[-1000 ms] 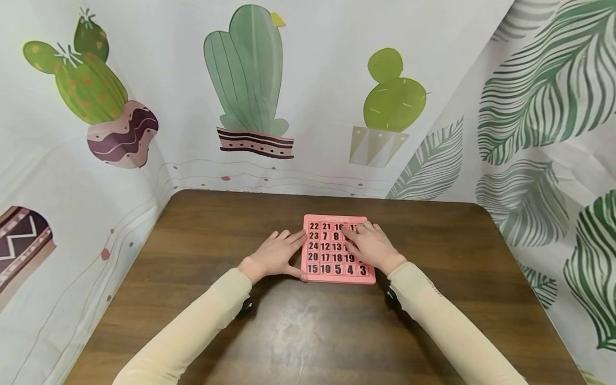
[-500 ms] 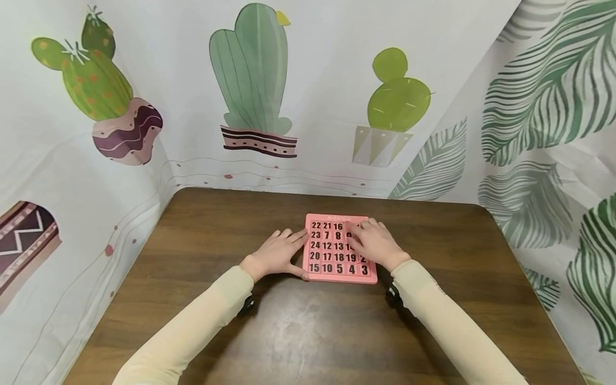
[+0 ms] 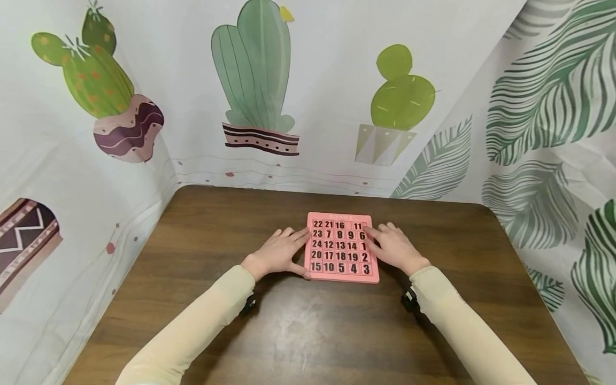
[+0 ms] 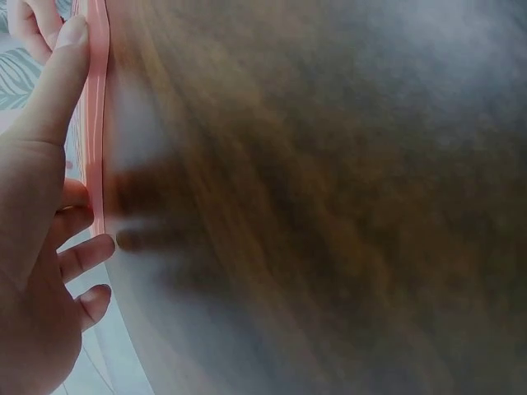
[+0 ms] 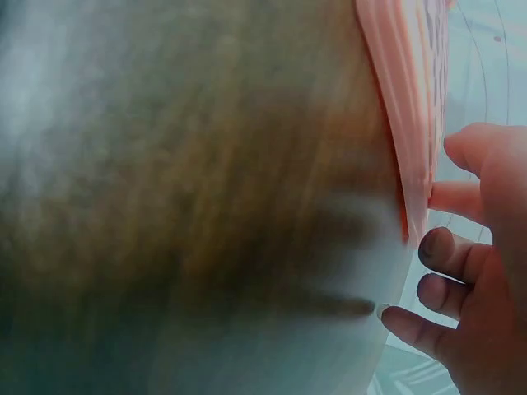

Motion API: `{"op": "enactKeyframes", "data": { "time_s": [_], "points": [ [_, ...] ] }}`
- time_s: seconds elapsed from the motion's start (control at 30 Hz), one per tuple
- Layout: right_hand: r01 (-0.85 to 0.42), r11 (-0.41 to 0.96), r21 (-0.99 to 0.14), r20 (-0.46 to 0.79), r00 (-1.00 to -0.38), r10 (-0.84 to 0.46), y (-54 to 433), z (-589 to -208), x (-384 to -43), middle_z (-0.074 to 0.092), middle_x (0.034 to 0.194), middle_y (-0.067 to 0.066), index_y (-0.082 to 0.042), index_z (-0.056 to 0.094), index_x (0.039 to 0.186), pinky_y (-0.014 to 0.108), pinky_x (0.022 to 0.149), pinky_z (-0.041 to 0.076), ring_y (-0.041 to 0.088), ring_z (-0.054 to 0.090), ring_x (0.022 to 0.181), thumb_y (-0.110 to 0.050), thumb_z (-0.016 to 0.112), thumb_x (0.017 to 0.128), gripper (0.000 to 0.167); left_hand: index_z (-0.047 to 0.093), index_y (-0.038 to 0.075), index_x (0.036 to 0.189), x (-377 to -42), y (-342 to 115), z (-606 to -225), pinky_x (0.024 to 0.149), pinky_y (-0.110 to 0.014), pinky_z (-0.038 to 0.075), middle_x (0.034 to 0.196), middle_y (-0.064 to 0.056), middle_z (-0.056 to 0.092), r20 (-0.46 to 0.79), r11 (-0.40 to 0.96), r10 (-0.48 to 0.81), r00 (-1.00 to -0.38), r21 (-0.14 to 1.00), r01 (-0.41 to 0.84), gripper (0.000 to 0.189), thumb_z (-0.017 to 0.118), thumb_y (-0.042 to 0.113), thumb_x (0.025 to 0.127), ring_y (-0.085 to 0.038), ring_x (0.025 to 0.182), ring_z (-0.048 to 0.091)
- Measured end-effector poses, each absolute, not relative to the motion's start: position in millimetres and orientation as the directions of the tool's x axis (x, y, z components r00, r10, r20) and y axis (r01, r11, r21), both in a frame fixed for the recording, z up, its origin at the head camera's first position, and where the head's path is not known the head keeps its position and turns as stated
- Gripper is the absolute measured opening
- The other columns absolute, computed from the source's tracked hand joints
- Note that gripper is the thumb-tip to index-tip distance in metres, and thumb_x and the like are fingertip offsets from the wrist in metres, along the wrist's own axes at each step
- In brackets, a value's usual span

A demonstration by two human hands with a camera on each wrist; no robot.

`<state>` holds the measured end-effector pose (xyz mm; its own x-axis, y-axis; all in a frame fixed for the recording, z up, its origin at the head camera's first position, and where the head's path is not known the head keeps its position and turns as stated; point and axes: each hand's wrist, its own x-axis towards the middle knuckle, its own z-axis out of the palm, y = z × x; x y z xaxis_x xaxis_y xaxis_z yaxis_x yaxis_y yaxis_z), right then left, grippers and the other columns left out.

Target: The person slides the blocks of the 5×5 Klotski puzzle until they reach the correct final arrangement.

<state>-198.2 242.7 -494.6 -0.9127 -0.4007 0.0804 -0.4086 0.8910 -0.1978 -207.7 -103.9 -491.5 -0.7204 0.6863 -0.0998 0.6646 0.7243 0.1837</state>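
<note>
A pink number slide puzzle (image 3: 341, 275) lies flat on the brown table, its tiles printed with black numbers. In its top row a pink gap shows between the 16 and the 11 tile (image 3: 357, 226). My left hand (image 3: 278, 253) spreads along the puzzle's left side, thumb at the near corner and fingertips at the edge higher up. The left wrist view shows the thumb (image 4: 59, 95) against the pink side wall. At the right side my right hand (image 3: 395, 246) has its fingertips over the last column, close to the 11 and 6, with the other fingers loosely bent.
The dark wooden table (image 3: 308, 331) has rounded far corners. Behind it hangs a white cloth (image 3: 327, 64) printed with cacti and leaves. Dark wrist cameras sit below both pale sleeves (image 3: 192, 326).
My right hand has drawn back to the right, uncovering most of the last columns. The 11 tile stands farther right of the 16 than before. My left hand keeps its place on the edge.
</note>
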Motion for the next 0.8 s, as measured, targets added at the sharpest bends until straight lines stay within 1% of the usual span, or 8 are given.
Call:
{"op": "enactKeyframes", "data": {
  "time_s": [0.2,0.3,0.43,0.53,0.7,0.8],
  "points": [
    [-0.415,0.886,-0.205,0.112,-0.91,-0.4,241,-497,-198,0.064,0.092,0.011,-0.004,0.067,0.138,0.048,0.081,0.044,0.03,0.051,0.088,-0.028,0.061,0.103,0.043,0.032,0.012,0.165,-208,-104,-491,0.106,-0.044,0.037,0.17,-0.007,0.03,-0.112,0.725,0.686,-0.719,0.186,0.663,0.122,0.071,0.083,0.073,-0.026,0.138,0.043],
    [-0.419,0.883,-0.211,0.12,-0.908,-0.402,240,-496,-200,0.064,0.091,0.011,-0.002,0.066,0.139,0.048,0.081,0.044,0.031,0.051,0.088,-0.027,0.06,0.103,0.044,0.033,0.012,0.164,-207,-104,-491,0.105,-0.043,0.037,0.17,-0.006,0.031,-0.113,0.732,0.679,-0.725,0.18,0.657,0.122,0.071,0.083,0.073,-0.025,0.137,0.043],
    [-0.404,0.891,-0.207,0.106,-0.915,-0.39,239,-495,-202,0.064,0.091,0.012,-0.002,0.064,0.14,0.05,0.084,0.045,0.032,0.053,0.09,-0.027,0.06,0.104,0.045,0.035,0.01,0.163,-206,-103,-491,0.105,-0.044,0.037,0.169,-0.008,0.033,-0.099,0.722,0.688,-0.719,0.198,0.663,0.12,0.074,0.08,0.074,-0.027,0.135,0.044],
    [-0.391,0.898,-0.204,0.091,-0.921,-0.38,237,-494,-203,0.065,0.094,0.013,-0.002,0.065,0.14,0.051,0.086,0.045,0.033,0.054,0.093,-0.028,0.061,0.103,0.045,0.034,0.01,0.164,-205,-103,-491,0.106,-0.046,0.037,0.169,-0.008,0.032,-0.103,0.719,0.691,-0.715,0.199,0.666,0.12,0.073,0.08,0.074,-0.027,0.135,0.044],
    [-0.386,0.897,-0.214,0.076,-0.922,-0.379,231,-492,-205,0.066,0.095,0.012,-0.003,0.065,0.14,0.05,0.087,0.045,0.031,0.052,0.092,-0.03,0.062,0.103,0.046,0.033,0.012,0.164,-204,-104,-492,0.109,-0.047,0.036,0.17,-0.006,0.03,-0.108,0.727,0.684,-0.721,0.169,0.665,0.121,0.071,0.082,0.073,-0.026,0.134,0.043],
    [-0.386,0.897,-0.215,0.081,-0.923,-0.377,229,-491,-205,0.066,0.095,0.012,-0.002,0.065,0.14,0.049,0.086,0.044,0.03,0.051,0.091,-0.031,0.063,0.103,0.047,0.034,0.011,0.164,-204,-105,-491,0.109,-0.048,0.036,0.17,-0.007,0.032,-0.094,0.723,0.688,-0.719,0.173,0.669,0.121,0.073,0.081,0.073,-0.026,0.133,0.044]
  ]
}}
